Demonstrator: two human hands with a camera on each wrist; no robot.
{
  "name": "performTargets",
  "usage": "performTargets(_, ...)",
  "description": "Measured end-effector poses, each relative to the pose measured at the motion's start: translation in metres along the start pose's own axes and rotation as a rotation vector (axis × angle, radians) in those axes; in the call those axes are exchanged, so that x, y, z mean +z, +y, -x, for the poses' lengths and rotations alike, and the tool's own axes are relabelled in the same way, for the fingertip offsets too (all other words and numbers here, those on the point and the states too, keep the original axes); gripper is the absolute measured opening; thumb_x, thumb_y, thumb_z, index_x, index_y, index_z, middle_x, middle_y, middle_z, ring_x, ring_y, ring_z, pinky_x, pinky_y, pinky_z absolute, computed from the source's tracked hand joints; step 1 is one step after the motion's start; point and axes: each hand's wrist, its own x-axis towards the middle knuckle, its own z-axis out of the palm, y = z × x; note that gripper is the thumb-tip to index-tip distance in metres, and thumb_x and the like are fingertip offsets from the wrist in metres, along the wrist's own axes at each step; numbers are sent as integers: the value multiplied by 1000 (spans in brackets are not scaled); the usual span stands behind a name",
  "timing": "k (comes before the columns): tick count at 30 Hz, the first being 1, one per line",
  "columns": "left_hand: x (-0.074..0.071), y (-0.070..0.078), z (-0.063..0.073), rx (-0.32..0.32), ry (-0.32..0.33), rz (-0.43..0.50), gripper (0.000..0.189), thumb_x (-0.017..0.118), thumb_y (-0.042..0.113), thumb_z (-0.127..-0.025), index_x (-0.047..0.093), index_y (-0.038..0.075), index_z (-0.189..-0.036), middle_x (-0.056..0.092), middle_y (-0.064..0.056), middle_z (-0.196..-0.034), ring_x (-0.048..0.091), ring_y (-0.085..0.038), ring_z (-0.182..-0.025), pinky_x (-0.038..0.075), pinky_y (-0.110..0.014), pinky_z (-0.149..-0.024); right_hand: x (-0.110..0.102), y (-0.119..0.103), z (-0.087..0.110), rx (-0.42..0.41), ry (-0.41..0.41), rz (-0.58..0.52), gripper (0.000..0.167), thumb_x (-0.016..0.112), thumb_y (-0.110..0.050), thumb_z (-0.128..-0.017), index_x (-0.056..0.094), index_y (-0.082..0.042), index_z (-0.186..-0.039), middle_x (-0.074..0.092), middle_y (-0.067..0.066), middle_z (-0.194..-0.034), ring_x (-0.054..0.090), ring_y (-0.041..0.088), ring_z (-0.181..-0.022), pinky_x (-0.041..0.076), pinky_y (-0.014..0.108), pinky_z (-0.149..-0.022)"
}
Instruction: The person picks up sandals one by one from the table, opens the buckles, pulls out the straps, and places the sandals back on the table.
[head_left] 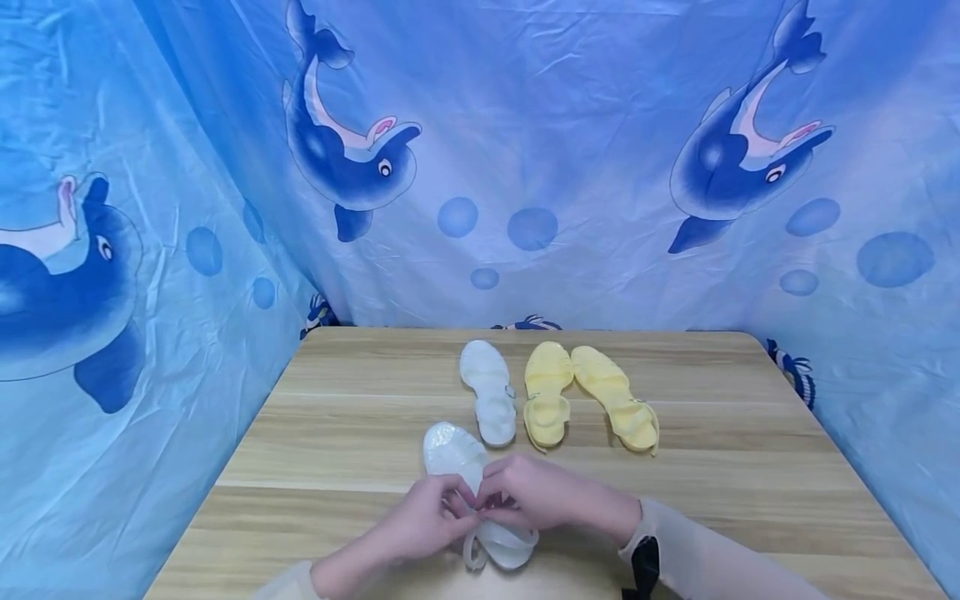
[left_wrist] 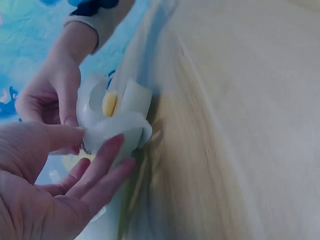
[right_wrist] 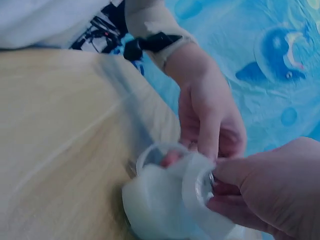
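Observation:
A white jelly sandal (head_left: 454, 450) lies near the front of the table, toe pointing away. Both hands meet over its middle. My left hand (head_left: 423, 518) pinches the sandal's strap (left_wrist: 116, 126) between thumb and fingers, the fingers spread along the strap's outer side. From the other side my right hand (head_left: 532, 492) pinches the strap close to a small metal buckle (right_wrist: 210, 181), its fingertips almost against those of the left. A loop of the ankle strap (head_left: 472, 554) stands up at the heel. The hands partly hide the buckle area.
Beyond the hands lies a second white sandal (head_left: 487, 392). To its right are two yellow sandals, one straight (head_left: 548, 375) and one slanted (head_left: 603, 379). The wooden table (head_left: 337, 425) is bordered by blue dolphin-print curtains (head_left: 487, 125).

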Motion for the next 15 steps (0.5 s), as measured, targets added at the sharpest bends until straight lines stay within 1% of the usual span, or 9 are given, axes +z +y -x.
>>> performTargets(3, 2, 0, -1, -45, -2, 86, 24, 84, 12, -88, 69, 4, -105, 72, -4, -90, 70, -15, -75, 57, -22, -61, 2, 9, 1, 35, -40, -81, 11, 78, -16, -97, 81, -16, -108, 76, -6, -99, 65, -11, -89, 52, 1, -77)
performTargets(5, 2, 0, -1, -64, 4, 110, 24, 85, 10, -86, 70, 3, -105, 72, -5, -90, 71, -15, -74, 58, -23, -61, 3, 15, 1, 41, -52, -111, 10, 79, -16, -97, 82, -16, -106, 77, -6, -98, 65, -11, -88, 53, 3, -77)
performTargets(8, 2, 0, 0, -82, 14, 122, 21, 85, 9, -85, 72, 2, -100, 73, -6, -85, 73, -17, -69, 60, -24, -60, 5, 22, -2, 32, -67, -144, 9, 80, -15, -95, 82, -15, -104, 77, -5, -96, 65, -10, -86, 54, 5, -77)
performTargets(11, 5, -2, 1, -67, 45, 92, 21, 88, 15, -84, 73, 4, -93, 75, -4, -78, 74, -16, -63, 60, -24, -58, 6, 27, -4, 31, -98, -178, 9, 81, -15, -93, 81, -14, -102, 77, -4, -96, 64, -11, -84, 55, 6, -76)
performTargets(15, 12, -6, 2, 15, 142, -25, 28, 94, 29, -79, 73, 10, -80, 73, 3, -68, 67, -6, -59, 56, -21, -54, 6, 32, -7, 13, -141, -204, 10, 82, -13, -93, 81, -14, -103, 78, -3, -97, 64, -10, -83, 55, 7, -76)
